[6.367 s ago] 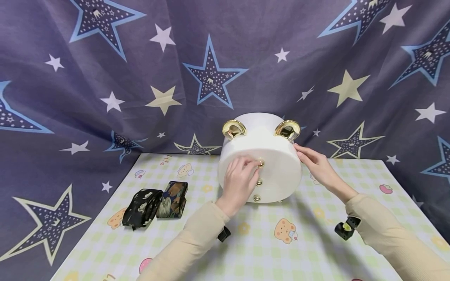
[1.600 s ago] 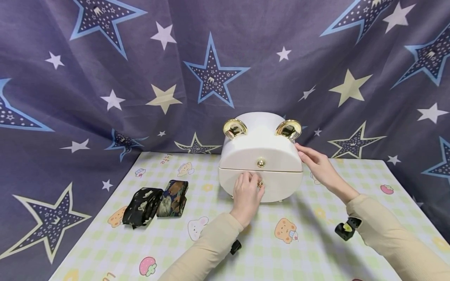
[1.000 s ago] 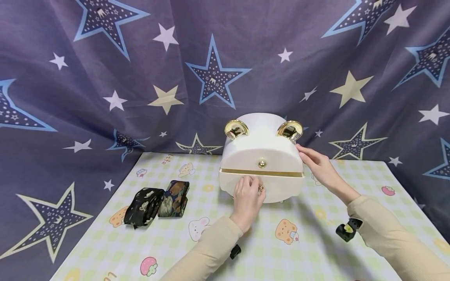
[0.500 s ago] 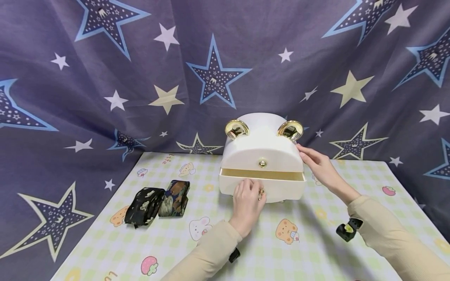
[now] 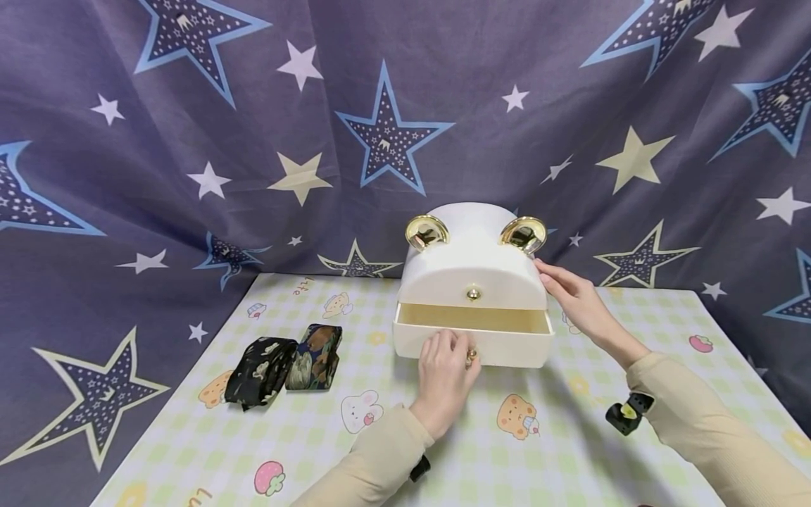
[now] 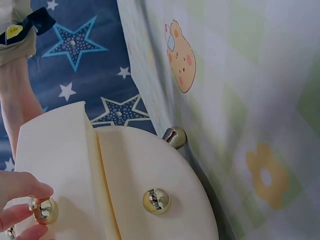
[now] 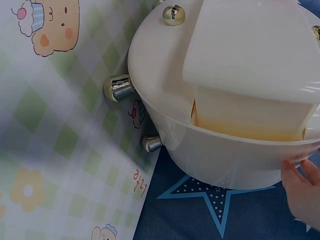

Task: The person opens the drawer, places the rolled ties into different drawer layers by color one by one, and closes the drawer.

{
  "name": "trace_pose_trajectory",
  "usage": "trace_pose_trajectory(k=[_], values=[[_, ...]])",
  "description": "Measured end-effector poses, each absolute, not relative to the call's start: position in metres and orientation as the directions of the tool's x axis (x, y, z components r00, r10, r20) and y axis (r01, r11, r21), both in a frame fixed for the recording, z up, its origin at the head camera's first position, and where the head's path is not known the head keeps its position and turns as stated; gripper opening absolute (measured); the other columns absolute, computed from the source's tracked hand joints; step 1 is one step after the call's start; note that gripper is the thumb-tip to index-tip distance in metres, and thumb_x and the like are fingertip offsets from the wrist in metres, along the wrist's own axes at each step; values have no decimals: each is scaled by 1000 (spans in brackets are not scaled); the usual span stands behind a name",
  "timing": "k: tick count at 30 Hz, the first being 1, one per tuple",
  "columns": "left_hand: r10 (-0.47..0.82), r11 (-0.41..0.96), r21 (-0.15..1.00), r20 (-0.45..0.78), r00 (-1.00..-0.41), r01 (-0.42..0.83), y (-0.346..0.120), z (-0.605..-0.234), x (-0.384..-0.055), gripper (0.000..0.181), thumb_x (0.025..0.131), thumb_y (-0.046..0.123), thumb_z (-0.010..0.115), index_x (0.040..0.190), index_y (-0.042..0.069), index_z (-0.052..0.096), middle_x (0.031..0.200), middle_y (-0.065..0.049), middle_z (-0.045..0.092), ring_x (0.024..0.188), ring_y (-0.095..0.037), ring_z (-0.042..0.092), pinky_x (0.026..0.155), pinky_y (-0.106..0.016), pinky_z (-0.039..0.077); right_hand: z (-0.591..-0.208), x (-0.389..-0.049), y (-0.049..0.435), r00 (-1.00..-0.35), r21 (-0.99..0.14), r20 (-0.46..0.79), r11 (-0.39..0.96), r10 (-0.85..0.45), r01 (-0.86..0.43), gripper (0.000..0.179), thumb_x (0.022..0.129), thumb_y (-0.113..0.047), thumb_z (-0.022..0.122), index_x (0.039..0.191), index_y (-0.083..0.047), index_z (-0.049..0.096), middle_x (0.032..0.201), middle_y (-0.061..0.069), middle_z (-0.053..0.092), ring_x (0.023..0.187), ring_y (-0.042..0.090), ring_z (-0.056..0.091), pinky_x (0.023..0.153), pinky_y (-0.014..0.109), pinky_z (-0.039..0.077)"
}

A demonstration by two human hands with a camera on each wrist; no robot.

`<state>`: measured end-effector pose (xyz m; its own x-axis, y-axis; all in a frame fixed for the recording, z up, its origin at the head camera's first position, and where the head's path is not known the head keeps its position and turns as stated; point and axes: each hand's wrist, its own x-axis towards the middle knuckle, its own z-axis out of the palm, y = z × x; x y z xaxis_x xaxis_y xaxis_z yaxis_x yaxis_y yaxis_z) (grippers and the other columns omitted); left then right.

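A rounded white drawer box (image 5: 472,236) with two gold ears stands on the table near the curtain. My left hand (image 5: 440,384) pinches the gold knob (image 6: 46,210) of the middle drawer (image 5: 513,348) between thumb and fingers. That drawer sticks well out of the box, and its yellowish inside shows behind the front wall. The top drawer (image 5: 437,285), with its own gold knob (image 5: 473,293), is closed. In the left wrist view a lower gold knob (image 6: 156,201) sits on the bottom part. My right hand (image 5: 579,303) touches the box's right side with its fingers extended.
Left of the box lie a folded black patterned cloth bundle (image 5: 260,372) and a folded dark flowered one (image 5: 315,358), side by side. A checked cartoon cloth (image 5: 304,458) covers the table. Behind hangs a purple star-print curtain (image 5: 481,84).
My left hand has gone from the top knob down to the middle one and drawn the middle drawer out towards me. The right hand has stayed at the box's side.
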<state>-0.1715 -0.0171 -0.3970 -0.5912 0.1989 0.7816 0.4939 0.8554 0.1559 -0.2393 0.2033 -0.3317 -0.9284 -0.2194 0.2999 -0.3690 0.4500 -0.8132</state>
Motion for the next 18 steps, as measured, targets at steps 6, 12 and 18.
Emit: trace_pose_trajectory(k=[6, 12, 18], values=[[208, 844, 147, 796, -568, 515, -18, -397, -166, 21, 63, 14, 74, 75, 12, 57, 73, 2, 49, 64, -10, 45, 59, -21, 35, -332, -239, 203, -927, -814, 304, 445, -219, -372, 45, 93, -27, 43, 132, -5, 40, 137, 12, 36, 122, 28, 36, 96, 28, 34], [219, 836, 138, 803, -554, 531, -19, -398, -162, 21, 63, 15, 74, 76, 12, 58, 73, 1, 50, 64, -9, 45, 59, -21, 35, -331, -239, 203, -928, -819, 297, 440, -225, -369, 44, 94, -26, 42, 133, -5, 39, 137, 13, 35, 122, 30, 35, 97, 40, 32], [235, 835, 118, 806, -543, 537, -20, -398, -158, 22, 62, 15, 74, 76, 12, 58, 73, 1, 51, 64, -10, 46, 58, -21, 35, -331, -239, 203, -929, -816, 299, 446, -218, -368, 44, 93, -27, 43, 132, -6, 40, 137, 12, 36, 122, 28, 37, 97, 35, 34]])
